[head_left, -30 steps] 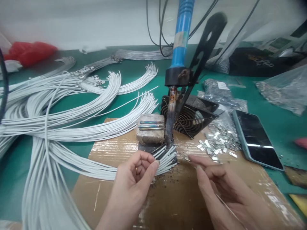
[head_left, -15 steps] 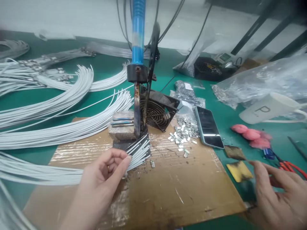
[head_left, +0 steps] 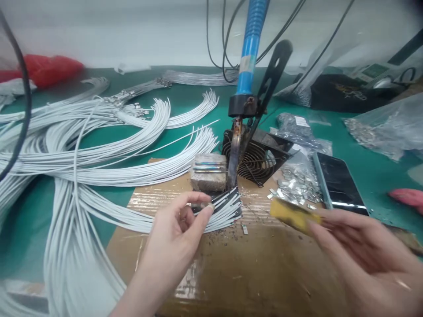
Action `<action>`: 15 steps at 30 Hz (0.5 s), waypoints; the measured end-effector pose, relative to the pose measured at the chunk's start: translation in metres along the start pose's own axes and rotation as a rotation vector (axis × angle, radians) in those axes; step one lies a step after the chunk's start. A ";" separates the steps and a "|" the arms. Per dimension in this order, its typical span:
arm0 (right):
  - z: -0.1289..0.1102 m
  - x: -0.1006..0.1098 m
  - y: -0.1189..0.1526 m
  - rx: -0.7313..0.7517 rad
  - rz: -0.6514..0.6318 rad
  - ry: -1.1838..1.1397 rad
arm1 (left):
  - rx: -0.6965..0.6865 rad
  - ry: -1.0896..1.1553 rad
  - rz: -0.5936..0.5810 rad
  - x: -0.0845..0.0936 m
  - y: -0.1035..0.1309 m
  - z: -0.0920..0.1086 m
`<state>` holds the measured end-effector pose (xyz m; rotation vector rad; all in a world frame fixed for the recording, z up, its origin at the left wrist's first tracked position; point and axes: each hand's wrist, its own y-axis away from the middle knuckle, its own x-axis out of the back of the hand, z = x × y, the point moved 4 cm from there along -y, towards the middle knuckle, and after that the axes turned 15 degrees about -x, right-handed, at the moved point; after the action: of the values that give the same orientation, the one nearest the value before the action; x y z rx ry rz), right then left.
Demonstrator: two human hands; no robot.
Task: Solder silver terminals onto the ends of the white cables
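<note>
My left hand [head_left: 185, 224] is pinched closed beside the ends of a bundle of white cables [head_left: 224, 215]; what it holds is too small to make out. Between the thumb and fingers of my right hand [head_left: 357, 246] is a yellow sponge [head_left: 292, 214] with dark stains, held above the cardboard [head_left: 264, 268]. A soldering iron [head_left: 249, 66] with a blue handle points down, its tip near the cable ends. Beside it sits a block [head_left: 209, 180] with thin metal rods across its top. One small metal connector [head_left: 244, 229] lies right of the cable ends.
Behind the iron is a black fan [head_left: 257, 160]. To its right lie a pile of metal connectors [head_left: 294, 187], a phone [head_left: 340, 182] and plastic bags [head_left: 390, 127]. More white cable bundles [head_left: 115, 149] cover the left of the green table [head_left: 109, 220].
My right hand has picked up the yellow sponge and brought it left over the cardboard. The view has turned left, so things appear further right. My left hand stays by the cable ends.
</note>
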<state>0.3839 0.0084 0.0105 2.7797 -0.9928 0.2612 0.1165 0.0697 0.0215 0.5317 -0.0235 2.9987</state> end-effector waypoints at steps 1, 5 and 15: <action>-0.004 -0.022 0.004 0.011 -0.058 -0.017 | 0.004 -0.017 0.001 0.000 -0.001 0.003; -0.015 -0.084 0.013 -0.035 -0.265 -0.123 | -0.017 -0.070 0.002 -0.005 -0.008 0.009; -0.023 -0.090 0.025 0.029 -0.320 -0.126 | -0.295 -0.021 0.105 -0.007 -0.008 0.019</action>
<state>0.2970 0.0492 0.0159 2.9543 -0.5547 0.0564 0.1305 0.0764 0.0363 0.5433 -0.5013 3.0091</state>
